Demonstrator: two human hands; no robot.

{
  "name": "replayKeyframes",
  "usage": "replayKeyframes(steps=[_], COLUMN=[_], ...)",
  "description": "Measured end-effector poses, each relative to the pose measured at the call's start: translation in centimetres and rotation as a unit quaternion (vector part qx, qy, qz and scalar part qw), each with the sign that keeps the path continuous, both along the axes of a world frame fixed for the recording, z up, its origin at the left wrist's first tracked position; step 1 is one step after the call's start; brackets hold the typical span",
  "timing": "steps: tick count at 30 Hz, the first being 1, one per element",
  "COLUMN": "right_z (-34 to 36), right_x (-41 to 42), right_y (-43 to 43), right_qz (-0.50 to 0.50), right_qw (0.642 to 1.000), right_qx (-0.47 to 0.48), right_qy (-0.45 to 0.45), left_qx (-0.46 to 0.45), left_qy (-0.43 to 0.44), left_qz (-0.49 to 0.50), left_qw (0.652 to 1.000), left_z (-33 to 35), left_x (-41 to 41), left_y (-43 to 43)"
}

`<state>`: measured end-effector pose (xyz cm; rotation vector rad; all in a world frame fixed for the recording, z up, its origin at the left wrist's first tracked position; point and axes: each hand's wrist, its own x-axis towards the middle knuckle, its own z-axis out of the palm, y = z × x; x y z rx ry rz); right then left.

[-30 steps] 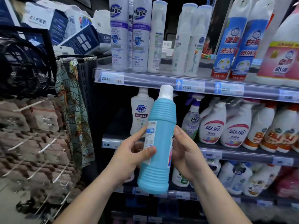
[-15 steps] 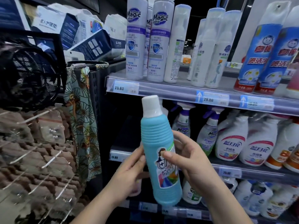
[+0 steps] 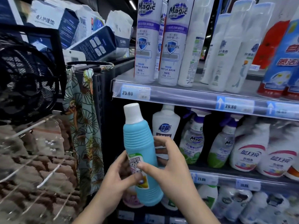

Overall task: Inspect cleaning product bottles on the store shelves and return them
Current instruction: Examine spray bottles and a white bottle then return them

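Below the upper shelf (image 3: pixel 186 94), in front of the next tier down: blue bottle (image 3: pixel 139 139), held in the air, not standing on any shelf. It's tilted, with the white cap (image 3: pixel 132 113) leaning left and the base lower and to the right. The cap top sits just under the upper shelf's 25.80 price tag (image 3: pixel 135 92).

Grip state:
- left hand (image 3: pixel 116 177): fingers wrapped round the bottle's lower half from the left, thumb across the front near the label (image 3: pixel 137 160). Gripping.
- right hand (image 3: pixel 171 162): thumb pressed on the label front, fingers curled round the right side and back. Also gripping.

The label faces the camera. Its print is blurred and partly covered by the thumbs, so I can't read it.

Also under the upper shelf:
- white bottle (image 3: pixel 166 122) with a blue logo, directly behind the blue one and partly hidden by it and the right fingers
- clear trigger sprayers (image 3: pixel 193 139) marked Magic, to the right of that

On top of the upper shelf: tall Magic spray cans (image 3: pixel 146 46) at its left end. Left of the upper shelf's end post: patterned cloth (image 3: pixel 82 126) hanging, then a black mesh basket (image 3: pixel 24 81) further left.
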<state>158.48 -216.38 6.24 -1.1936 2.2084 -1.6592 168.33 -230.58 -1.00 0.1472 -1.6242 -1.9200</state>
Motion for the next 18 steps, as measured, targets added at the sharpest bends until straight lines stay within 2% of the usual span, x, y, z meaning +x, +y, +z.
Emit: replayKeyframes(steps=[2,10,13,18], right_z=[-0.4,-0.4,-0.4,-1.9], right_x=[0.0,-1.4,-2.5,-4.0], right_y=[-1.1,-4.9,-6.1,-7.8], right_qz=[-0.003,-0.016,-0.007,0.02], right_qw=[1.0,0.998,0.998,0.989], right_qx=[0.001,0.035,0.001,-0.027], right_qy=[-0.009,-0.053,-0.062,-0.144], left_qx=[0.005,-0.1,-0.115,-0.145], left_qy=[0.006,-0.034,-0.046,-0.064], left_qz=[0.023,0.102,0.157,0.229], left_qw=[1.0,0.989,0.98,0.961], left_z=[-0.3,1.3,1.7,2.1], left_x=[-0.1,-1.3,-2.7,-4.8], left_y=[-0.7,-3.6,-4.4,-6.0])
